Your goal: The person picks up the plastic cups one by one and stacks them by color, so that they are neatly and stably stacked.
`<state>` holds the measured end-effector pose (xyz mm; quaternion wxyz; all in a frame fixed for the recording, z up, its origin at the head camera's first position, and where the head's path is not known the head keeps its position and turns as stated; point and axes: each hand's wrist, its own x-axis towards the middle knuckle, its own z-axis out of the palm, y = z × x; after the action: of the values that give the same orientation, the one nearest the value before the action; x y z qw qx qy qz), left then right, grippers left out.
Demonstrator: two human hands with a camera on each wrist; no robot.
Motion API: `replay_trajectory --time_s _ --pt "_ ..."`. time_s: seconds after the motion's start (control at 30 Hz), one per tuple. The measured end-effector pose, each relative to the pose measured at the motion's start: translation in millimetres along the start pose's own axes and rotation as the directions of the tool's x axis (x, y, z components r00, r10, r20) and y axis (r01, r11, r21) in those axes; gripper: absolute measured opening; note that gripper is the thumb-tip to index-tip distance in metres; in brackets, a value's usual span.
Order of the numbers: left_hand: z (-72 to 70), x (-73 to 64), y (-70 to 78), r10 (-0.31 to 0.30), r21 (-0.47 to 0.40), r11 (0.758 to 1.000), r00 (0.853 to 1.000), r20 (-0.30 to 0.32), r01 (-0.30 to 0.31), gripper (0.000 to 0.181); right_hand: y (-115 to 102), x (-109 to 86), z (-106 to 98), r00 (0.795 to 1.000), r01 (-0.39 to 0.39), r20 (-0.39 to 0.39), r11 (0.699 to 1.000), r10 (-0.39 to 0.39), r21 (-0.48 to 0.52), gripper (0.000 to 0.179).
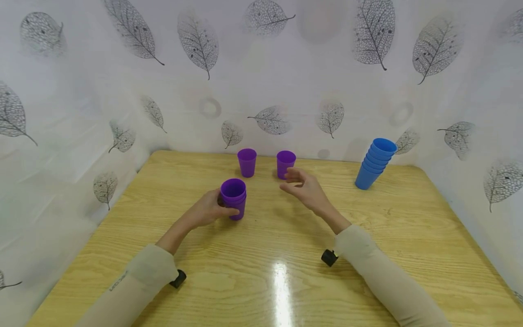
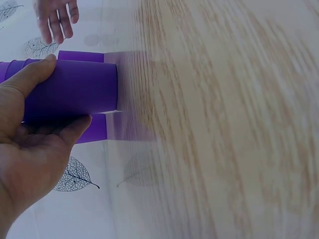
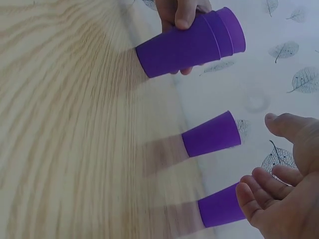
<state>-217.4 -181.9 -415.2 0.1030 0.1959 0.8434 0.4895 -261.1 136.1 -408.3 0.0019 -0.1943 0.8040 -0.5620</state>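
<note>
My left hand grips a stack of nested purple cups, thumb on the near side and fingers curled round the far side. In the left wrist view the stack stands upright, its base at the wooden tabletop. My right hand is held over the table with fingers spread and slightly bent, nothing between them. Its fingertips overlap the right single purple cup in the head view; the right wrist view shows the palm facing the cups. Another single purple cup stands upright behind the stack.
A tall stack of nested blue cups stands at the back right of the wooden table. White cloth with a leaf print hangs behind and at both sides. A black wrist device sits under the right sleeve.
</note>
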Motion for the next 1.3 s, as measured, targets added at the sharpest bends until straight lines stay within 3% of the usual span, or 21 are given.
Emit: replay_trajectory --time_s 0.63,1.3 --pt "-0.6 0.6 -0.7 -0.007 0.002 1.0 1.0 -0.002 0.007 0.065 23 10.1 -28 0.992 -0.092 -0.097 0.992 0.084 -0.081 0.063" --pt "-0.8 0.6 -1.2 -0.014 0.013 1.0 1.0 -0.015 0.015 0.064 33 47.2 -20 0.984 -0.127 -0.137 0.989 0.115 -0.081 0.077"
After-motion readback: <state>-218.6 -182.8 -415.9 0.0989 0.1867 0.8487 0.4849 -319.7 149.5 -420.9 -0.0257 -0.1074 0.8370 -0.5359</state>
